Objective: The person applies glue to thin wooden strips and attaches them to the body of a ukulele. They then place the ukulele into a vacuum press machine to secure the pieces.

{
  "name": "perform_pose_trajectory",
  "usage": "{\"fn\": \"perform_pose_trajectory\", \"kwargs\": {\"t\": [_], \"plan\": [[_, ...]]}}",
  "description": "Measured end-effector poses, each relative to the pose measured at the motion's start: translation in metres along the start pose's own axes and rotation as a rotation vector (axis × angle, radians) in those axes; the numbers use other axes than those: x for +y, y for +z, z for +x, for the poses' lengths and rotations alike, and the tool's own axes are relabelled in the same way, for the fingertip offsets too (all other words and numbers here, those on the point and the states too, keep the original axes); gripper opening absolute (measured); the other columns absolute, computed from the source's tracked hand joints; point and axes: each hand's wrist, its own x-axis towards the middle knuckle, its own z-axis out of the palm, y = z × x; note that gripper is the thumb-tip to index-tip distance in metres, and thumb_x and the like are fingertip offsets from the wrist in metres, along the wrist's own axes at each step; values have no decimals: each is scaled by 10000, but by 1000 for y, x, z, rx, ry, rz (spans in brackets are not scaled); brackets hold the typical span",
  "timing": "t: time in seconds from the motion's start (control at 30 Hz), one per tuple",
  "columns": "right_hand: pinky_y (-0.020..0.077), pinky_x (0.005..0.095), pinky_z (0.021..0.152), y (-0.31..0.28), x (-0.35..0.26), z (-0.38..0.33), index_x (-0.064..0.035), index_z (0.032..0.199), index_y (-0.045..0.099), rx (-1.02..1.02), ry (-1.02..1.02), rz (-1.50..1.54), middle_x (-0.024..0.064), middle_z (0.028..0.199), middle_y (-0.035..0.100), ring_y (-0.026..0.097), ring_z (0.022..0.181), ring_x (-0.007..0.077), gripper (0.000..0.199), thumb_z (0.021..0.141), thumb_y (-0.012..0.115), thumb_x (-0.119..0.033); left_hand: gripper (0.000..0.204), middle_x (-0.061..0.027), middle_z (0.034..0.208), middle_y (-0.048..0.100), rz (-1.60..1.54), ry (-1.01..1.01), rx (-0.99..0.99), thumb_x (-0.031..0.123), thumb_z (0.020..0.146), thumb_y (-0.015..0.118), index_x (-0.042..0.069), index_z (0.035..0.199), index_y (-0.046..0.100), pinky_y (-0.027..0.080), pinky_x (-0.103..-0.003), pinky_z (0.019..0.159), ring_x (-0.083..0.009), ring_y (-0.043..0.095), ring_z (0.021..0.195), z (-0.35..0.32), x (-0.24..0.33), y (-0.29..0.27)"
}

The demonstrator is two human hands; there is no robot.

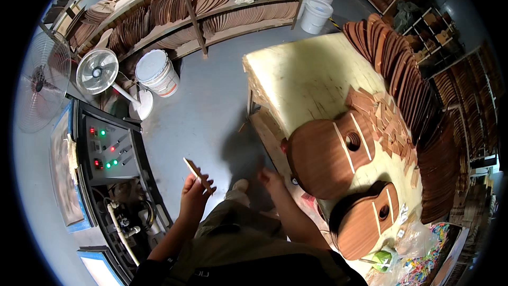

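Observation:
Over the floor, my left hand (196, 190) is closed on a thin wooden piece (193, 168) with a pale edge, held tilted. My right hand (271, 180) hangs near the table's left edge, smeared and dim, so its fingers do not show clearly. To its right lies a brown guitar-shaped wooden plate (320, 161) with a round hole and two pale strips across it. A second, smaller-looking guitar-shaped plate (360, 230) sits nearer to me, also with a hole and two pale strips.
Small flat wood pieces (389, 127) are heaped on the pale-topped table (296, 69), beside a row of curved wooden plates (394, 58). A control cabinet (119, 164) with lit buttons stands at left, near a fan (98, 71) and a white bucket (159, 74). Shelves (254, 8) line the back.

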Motion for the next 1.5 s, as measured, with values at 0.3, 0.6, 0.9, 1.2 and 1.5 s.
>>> {"fn": "perform_pose_trajectory", "kwargs": {"t": [0.3,0.6,0.9,1.2,1.5], "plan": [[536,298,666,99,-63,-62,-75,962,647,-203,34,-298,33,845,651,626,715,143,145,882,655,-196,383,-67,1101,537,45,-97,-31,171,943,539,106,1306,436,493,-425,888,-231,560,1013,33,22,-17],[493,225,607,4,-349,-133,-32,892,675,512,-1178,-753,25,793,661,605,649,100,91,803,674,-19,378,-70,1097,542,64,-232,-246,177,948,541,109,1303,431,491,-425,898,-237,560,1023,67,6,48],[512,338,760,-102,-424,-71,-94,1046,698,897,-568,-1110,109,855,699,666,801,202,410,707,796,-303,421,-78,1080,546,186,-287,-158,176,930,562,82,1315,420,495,-420,854,-244,567,996,59,-2,57],[492,345,599,-95,-396,-170,-30,916,731,1358,-1086,-1279,120,662,664,630,579,235,235,813,716,-240,418,-76,1044,569,276,-316,-332,153,904,596,55,1281,447,505,-416,854,-243,583,983,54,-8,110],[494,320,608,53,-204,-333,-30,861,689,1020,-1696,-1325,86,799,638,601,689,241,152,723,738,10,380,-87,1248,558,176,-506,-1083,111,950,539,71,1322,470,487,-361,932,-197,558,1123,-12,-113,277]]}}
